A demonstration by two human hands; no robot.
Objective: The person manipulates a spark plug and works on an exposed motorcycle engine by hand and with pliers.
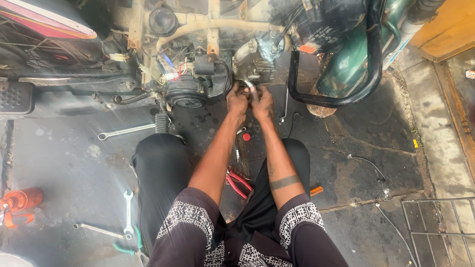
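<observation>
I squat on a stained concrete floor facing a motorbike engine (255, 62). Both hands meet just below the grey carburettor area. My left hand (237, 101) and my right hand (262, 101) are closed together on a small curved metal part (250, 85) under the engine. Fingers hide most of that part. A cream hose (198, 27) arcs above the engine, and coloured wires (170, 69) hang to the left of it.
On the floor lie a long spanner (123, 131), two more spanners (127, 212) near my left knee, red-handled pliers (237, 182), a small red cap (246, 137) and an orange oil can (20, 200). A black crash bar (341, 99), green tank (351, 54) and wire rack (440, 227) stand right.
</observation>
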